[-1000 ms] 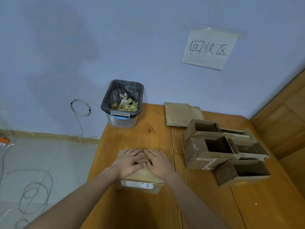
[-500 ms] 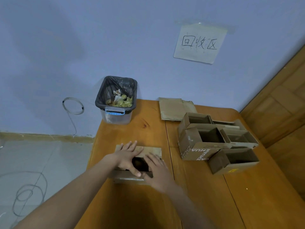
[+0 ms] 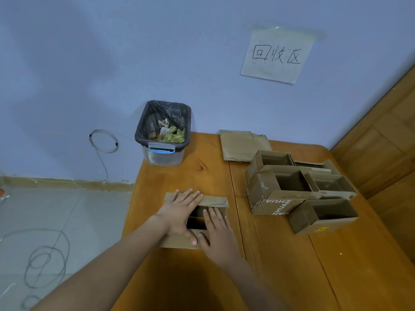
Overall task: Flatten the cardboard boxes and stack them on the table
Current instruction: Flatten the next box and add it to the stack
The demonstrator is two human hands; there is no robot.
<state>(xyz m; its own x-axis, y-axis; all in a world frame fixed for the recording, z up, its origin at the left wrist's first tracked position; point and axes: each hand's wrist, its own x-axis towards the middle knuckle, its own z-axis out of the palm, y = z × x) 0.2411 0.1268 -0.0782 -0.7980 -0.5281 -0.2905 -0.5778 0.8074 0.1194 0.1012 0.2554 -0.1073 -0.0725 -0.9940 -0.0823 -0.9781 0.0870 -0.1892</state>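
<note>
A: Where is the box being worked on?

B: A small cardboard box (image 3: 197, 218) lies near the left front of the wooden table (image 3: 280, 265), its top open and dark inside. The left hand (image 3: 179, 212) lies flat across its far flap, fingers straight and spread. The right hand (image 3: 216, 230) lies flat on the near right part, fingers straight too. The 2 hands are side by side, thumbs nearly touching; neither grips anything.

A: And the other boxes?

B: A cluster of open cardboard boxes (image 3: 298, 189) stands to the right, touching one another, one printed with white letters. Behind them a flattened cardboard sheet (image 3: 242, 145) lies against the wall.

A: What about the table and the room?

B: The table is orange-brown wood with a seam running front to back. A clear plastic bin (image 3: 164, 135) with a black liner and scraps inside sits at its far left corner. The wall is pale blue, with a paper sign (image 3: 277, 55) bearing 3 handwritten characters. Wood panelling (image 3: 381, 135) rises at right. Thin wire loops (image 3: 45, 263) lie on the grey floor at left.
</note>
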